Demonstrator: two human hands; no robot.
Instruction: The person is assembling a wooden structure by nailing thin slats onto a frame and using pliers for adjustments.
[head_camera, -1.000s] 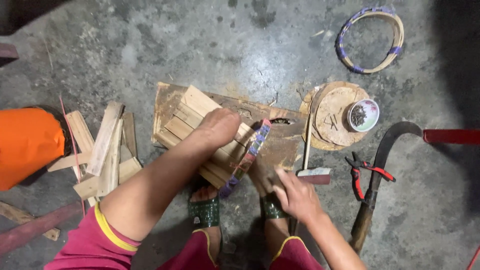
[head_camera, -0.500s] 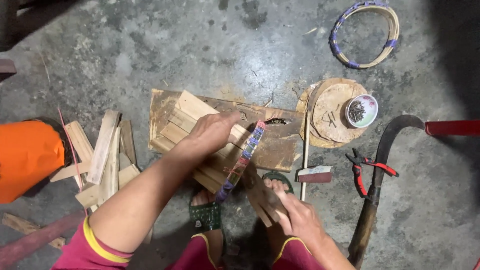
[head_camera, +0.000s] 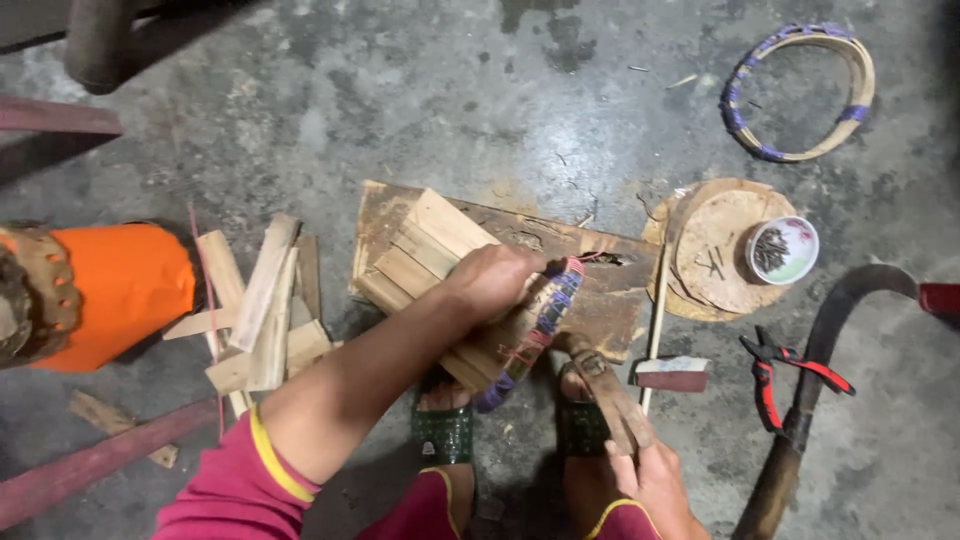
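My left hand presses down on a bundle of flat wooden slats held inside a ring wrapped in purple cord. The bundle rests tilted on a worn wooden board in front of my sandalled feet. My right hand, low at the right, is closed around one loose wooden slat that points up toward the ring. A hammer with a long thin handle lies on the floor just right of that slat, with no hand on it.
A round wooden block carries a white cup of nails. Red pliers and a curved blade lie at the right. A spare wrapped ring sits top right. Loose slats and an orange object lie left.
My right hand has left the hammer's head, dropped toward my feet and taken hold of a loose slat. My left hand stays on the bundle.
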